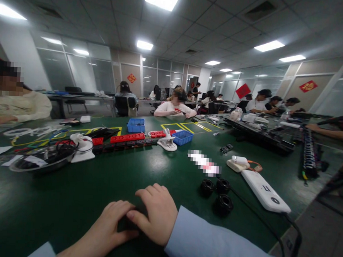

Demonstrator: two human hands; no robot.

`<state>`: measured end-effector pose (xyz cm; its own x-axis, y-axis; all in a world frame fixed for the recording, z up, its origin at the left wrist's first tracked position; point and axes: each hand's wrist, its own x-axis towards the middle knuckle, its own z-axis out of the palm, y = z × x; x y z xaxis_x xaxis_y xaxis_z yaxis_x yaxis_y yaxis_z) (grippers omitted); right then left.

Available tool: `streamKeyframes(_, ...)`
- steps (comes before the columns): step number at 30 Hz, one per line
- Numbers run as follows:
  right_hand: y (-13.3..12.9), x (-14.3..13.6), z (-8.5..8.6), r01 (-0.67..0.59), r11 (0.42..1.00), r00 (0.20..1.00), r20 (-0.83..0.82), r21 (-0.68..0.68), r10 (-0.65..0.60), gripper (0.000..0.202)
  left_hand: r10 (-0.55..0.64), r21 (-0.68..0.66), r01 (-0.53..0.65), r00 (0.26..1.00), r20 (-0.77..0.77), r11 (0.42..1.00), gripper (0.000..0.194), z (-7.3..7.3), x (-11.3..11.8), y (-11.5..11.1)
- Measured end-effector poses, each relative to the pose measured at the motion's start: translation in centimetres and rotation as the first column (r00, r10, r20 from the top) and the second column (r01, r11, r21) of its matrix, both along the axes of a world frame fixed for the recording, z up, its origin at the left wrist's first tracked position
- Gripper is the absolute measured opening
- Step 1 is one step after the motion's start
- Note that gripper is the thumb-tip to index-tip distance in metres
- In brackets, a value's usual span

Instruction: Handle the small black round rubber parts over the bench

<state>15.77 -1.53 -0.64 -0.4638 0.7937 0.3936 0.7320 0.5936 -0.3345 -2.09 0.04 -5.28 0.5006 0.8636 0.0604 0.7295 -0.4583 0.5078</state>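
Grip is standing apart on both sides: your left hand [110, 222] and right hand [158, 216] are holding nothing that shows, thumbs and fingers parted, though the undersides of the palms are hiding from view. They are resting at the near side of the table [104, 186], fingers loosely curved, and the left fingertips are meeting the right thumb. Each hand is angling inward from its own side, so the two are facing each other, not outward.

Three black rings [224, 206] are sitting nearest, clustered on the table to the right of your right hand and a little farther out. That hand is clearly lying nearer; the left is resting on its far side from them. Being round, they are offering no long axis to line up with. Beyond them to the right, a white power bank [265, 189] is lying slantwise, its long axis running from far left to near right.
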Motion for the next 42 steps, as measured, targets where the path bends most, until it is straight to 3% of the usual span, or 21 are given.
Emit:
streamKeyframes(4, -0.5, -0.2, 0.2, -0.097, 0.995, 0.995, -0.031, 0.014, 0.097, 0.032, -0.013, -0.007, 0.013, 1.000, 0.006, 1.000, 0.024, 0.4, 0.3, -0.2)
streamKeyframes(9, -0.3, -0.5, -0.4, -0.082, 0.996, 0.995, 0.058, -0.032, 0.084, 0.018, -0.012, -0.001, 0.012, 0.999, -0.031, 1.000, 0.012, 0.7, 0.7, -0.3)
streamKeyframes(23, -0.3, -0.5, -0.7, -0.033, 0.994, 0.999, -0.038, -0.108, 0.029, 0.019, 0.005, -0.019, -0.005, 1.000, 0.003, 1.000, 0.022, 1.3, 0.8, -0.6)
streamKeyframes(30, -0.3, -0.5, -0.1, -0.176, 0.977, 0.982, -0.083, -0.121, 0.167, 0.023, 0.003, -0.003, -0.003, 1.000, -0.002, 1.000, 0.016, 0.7, 0.6, -0.5)
streamKeyframes(35, -0.6, -0.8, -0.7, -0.263, 0.960, 0.964, -0.068, -0.095, 0.257, 0.025, 0.010, 0.002, -0.010, 1.000, -0.023, 1.000, 0.014, 0.6, 0.7, -0.4)
streamKeyframes(42, -0.5, -1.0, -1.2, -0.293, 0.956, 0.955, -0.049, -0.030, 0.292, 0.021, 0.000, 0.006, 0.000, 1.000, -0.015, 1.000, 0.015, 0.3, 0.8, -0.2)
